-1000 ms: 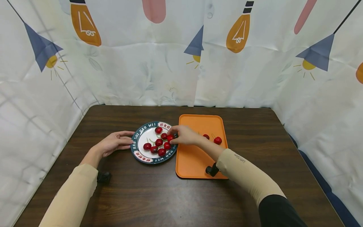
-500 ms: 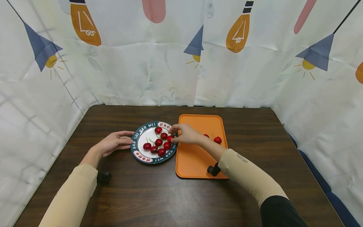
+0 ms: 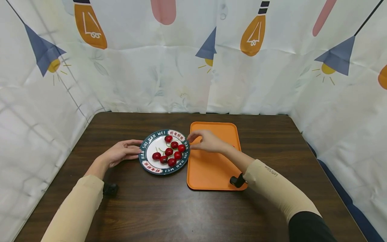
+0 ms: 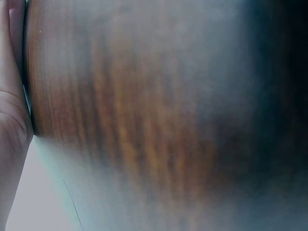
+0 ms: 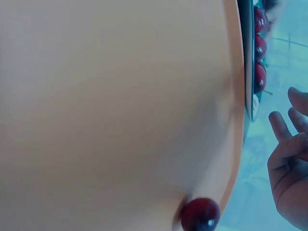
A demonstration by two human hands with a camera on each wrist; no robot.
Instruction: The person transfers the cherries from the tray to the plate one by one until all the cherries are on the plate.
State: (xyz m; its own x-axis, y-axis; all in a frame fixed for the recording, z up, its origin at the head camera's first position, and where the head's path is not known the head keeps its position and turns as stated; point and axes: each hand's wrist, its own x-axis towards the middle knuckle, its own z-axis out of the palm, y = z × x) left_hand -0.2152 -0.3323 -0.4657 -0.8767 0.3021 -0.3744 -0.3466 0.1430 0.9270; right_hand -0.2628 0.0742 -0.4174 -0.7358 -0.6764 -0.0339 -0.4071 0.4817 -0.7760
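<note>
Several dark red cherries (image 3: pixel 168 152), some with green stems, lie on a round white plate (image 3: pixel 145 156) with a dark teal lettered rim. My left hand (image 3: pixel 122 153) rests its extended fingers against the plate's left rim. Between the plate's right rim and the orange tray (image 3: pixel 208 174) hovers my right hand (image 3: pixel 207 142), fingers loosely bent and nothing between them. In the right wrist view its fingers (image 5: pixel 279 126) are spread apart. A cherry (image 5: pixel 200 215) lies on the tray there; in the head view my right forearm mostly hides that part of the tray.
The dark wooden table (image 3: pixel 145 208) carries plate and tray side by side, their edges close together. A white printed curtain (image 3: pixel 178 80) stands behind and on both sides. A small black device (image 3: pixel 237 181) sits at my right wrist over the tray.
My right hand has let go of a cherry on the plate's right side and drawn back rightward toward the tray. Its forearm now covers the tray's cherries. The left hand has stayed at the rim.
</note>
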